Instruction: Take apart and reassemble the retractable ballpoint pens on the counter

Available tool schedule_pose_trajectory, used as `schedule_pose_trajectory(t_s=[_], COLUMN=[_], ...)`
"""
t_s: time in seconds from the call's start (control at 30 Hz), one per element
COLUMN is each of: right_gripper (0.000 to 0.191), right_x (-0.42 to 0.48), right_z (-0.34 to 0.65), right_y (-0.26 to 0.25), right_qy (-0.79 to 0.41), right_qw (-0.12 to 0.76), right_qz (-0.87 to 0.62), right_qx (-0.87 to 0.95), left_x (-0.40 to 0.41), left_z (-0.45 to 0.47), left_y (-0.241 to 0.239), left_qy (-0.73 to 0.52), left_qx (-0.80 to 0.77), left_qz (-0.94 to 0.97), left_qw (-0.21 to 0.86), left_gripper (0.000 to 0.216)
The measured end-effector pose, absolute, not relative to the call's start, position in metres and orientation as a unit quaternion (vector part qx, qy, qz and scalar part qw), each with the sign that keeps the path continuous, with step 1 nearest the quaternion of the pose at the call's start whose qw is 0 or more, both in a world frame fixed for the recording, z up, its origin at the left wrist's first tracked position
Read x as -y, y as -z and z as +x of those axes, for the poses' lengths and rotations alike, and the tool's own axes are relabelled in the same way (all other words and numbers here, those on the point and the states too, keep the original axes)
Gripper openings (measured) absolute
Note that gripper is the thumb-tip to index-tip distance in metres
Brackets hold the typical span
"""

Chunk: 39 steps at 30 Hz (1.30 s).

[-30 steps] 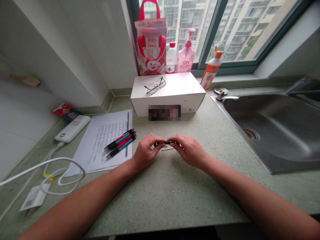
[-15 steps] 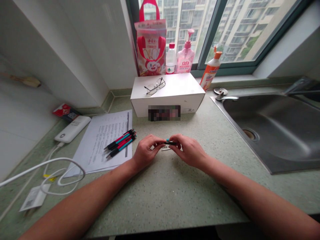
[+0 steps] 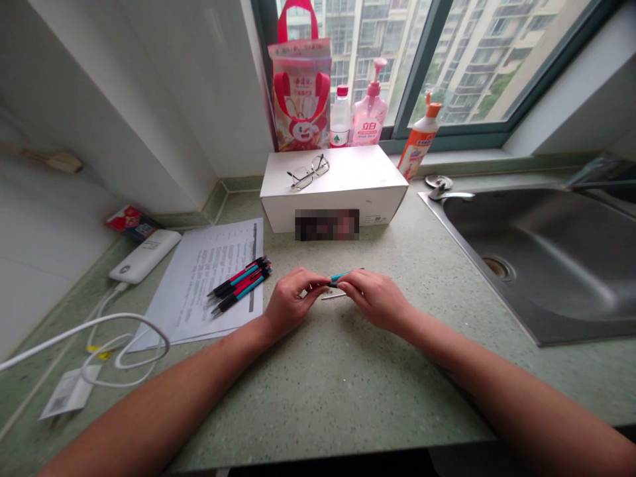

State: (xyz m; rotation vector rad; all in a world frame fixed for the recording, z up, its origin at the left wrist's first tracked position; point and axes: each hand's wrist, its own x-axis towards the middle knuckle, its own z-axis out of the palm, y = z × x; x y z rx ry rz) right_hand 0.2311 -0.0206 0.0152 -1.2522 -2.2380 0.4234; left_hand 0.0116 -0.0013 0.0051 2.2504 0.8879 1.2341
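Note:
My left hand [image 3: 291, 301] and my right hand [image 3: 373, 298] meet over the green speckled counter [image 3: 322, 377], both pinched on a teal and black pen [image 3: 340, 277]. The teal barrel sticks out past my right fingers, pointing right and away. A thin pale pen refill [image 3: 332, 296] lies on the counter just below the fingertips. To the left, a bundle of several red, teal and black pens [image 3: 240, 279] rests on printed papers [image 3: 209, 278].
A white box [image 3: 338, 189] with glasses [image 3: 308, 171] stands behind my hands, below bottles and a red bag on the sill. A steel sink [image 3: 541, 258] fills the right. A power bank [image 3: 144, 255] and white cable [image 3: 119, 344] lie at the left.
The pen between my fingers has shifted: its teal barrel now shows beyond my right hand, where only a short dark part was visible before. Hands stayed in place.

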Motion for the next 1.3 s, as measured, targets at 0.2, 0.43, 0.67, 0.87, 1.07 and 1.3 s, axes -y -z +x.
schedule_pose_trajectory(t_s=[0.2,0.43,0.67,0.87,1.07,1.3], right_gripper=[0.024,0.024,0.018,0.027,0.007,0.012], right_x=[0.0215,0.0204,0.0218,0.0190,0.0173,0.0164], right_z=[0.2307,0.2310,0.2313,0.2358,0.2383,0.2376], right_y=[-0.0144,-0.0151,-0.0170,-0.0233,-0.0204,-0.0224], right_qy=[-0.174,-0.170,-0.169,-0.157,-0.142,-0.123], right_qw=[0.278,0.274,0.270,0.243,0.147,0.098], right_qz=[-0.479,-0.468,-0.467,-0.484,-0.497,-0.513], right_qx=[0.814,0.823,0.825,0.826,0.844,0.844], left_x=[0.0010,0.0009,0.0002,0.0001,0.0057,0.0032], left_z=[0.0121,0.0117,0.0110,0.0133,0.0176,0.0160], left_y=[-0.0043,-0.0046,-0.0035,-0.0072,-0.0124,-0.0090], left_qy=[-0.453,-0.452,-0.439,-0.386,-0.231,-0.250], left_qx=[-0.320,-0.324,-0.323,-0.280,-0.236,-0.341], left_qz=[0.805,0.804,0.813,0.857,0.934,0.896], left_qw=[0.210,0.210,0.207,0.195,0.137,0.134], left_gripper=[0.010,0.008,0.010,0.009,0.009,0.012])
